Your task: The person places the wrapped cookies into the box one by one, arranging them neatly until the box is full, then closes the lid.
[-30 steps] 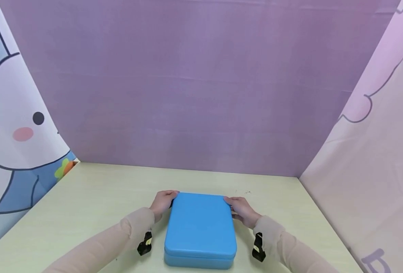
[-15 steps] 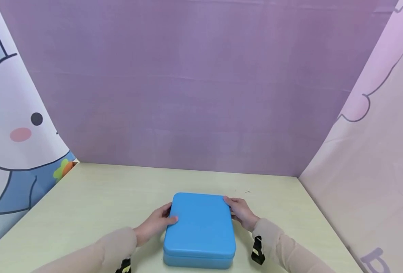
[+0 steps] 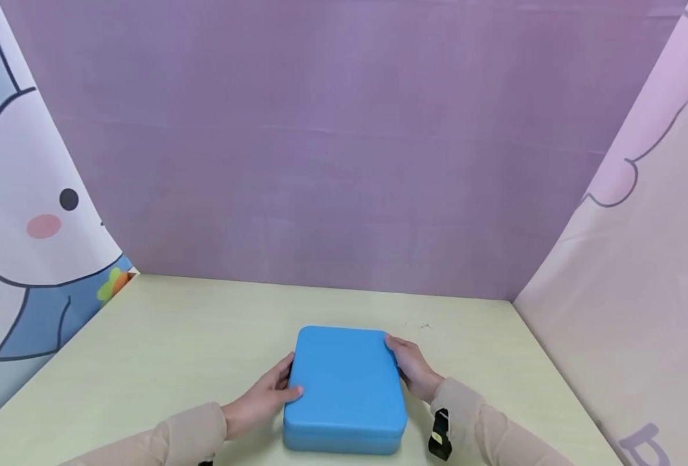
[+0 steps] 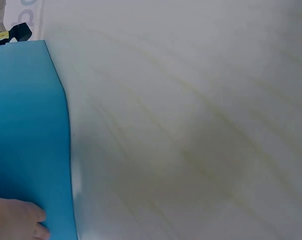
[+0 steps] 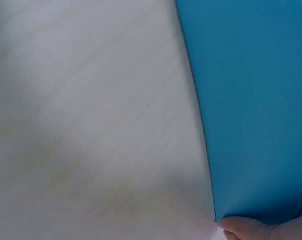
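Note:
A blue lidded box [image 3: 346,382] with rounded corners lies flat on the pale table in front of me, its lid closed. My left hand [image 3: 260,400] grips its left side, thumb over the lid's edge and fingers down along the wall. At the far right corner, my right hand [image 3: 413,367] holds the box with the thumb at the lid's edge and its other fingers against the side, partly hidden. The left wrist view shows the box's blue side wall [image 4: 30,125] with fingertips [image 4: 33,220] against it. In the right wrist view, fingers [image 5: 241,227] touch the box's lower corner.
The pale wooden table [image 3: 204,330] reaches back to a purple backdrop [image 3: 320,162]. A cartoon-printed panel [image 3: 35,168] closes the left side, a pale pink one [image 3: 641,291] the right. A black strap [image 3: 440,435] hangs at the right wrist.
My left hand has slid from the box's far left corner nearer to me along the left side, its thumb now on the lid. My right hand stays at the far right corner.

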